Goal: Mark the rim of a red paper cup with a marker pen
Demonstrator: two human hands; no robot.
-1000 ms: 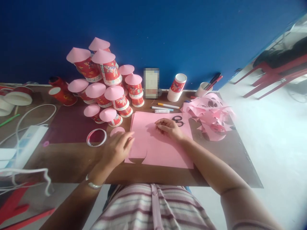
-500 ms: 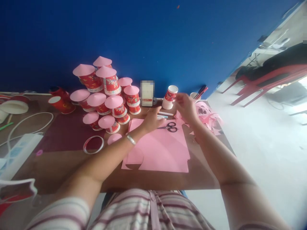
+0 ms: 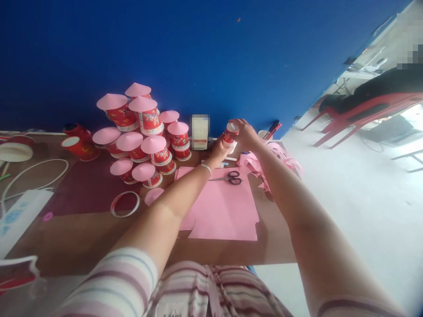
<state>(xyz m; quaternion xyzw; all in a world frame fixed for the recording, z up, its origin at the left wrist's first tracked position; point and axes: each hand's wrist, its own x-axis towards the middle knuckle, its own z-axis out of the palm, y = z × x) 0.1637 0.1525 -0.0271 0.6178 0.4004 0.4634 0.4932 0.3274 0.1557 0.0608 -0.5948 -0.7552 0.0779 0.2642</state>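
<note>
Red cup stack (image 3: 228, 136): my right hand (image 3: 243, 132) clamped on its top. Left hand (image 3: 219, 152) touches its base; I cannot tell its grip.

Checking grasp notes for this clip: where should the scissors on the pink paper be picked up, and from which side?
By the black handle loops, from above on the right: the scissors lie flat on the paper, blades pointing left, loops nearer the right hand, which like the left hand is on the cup stack.
</note>
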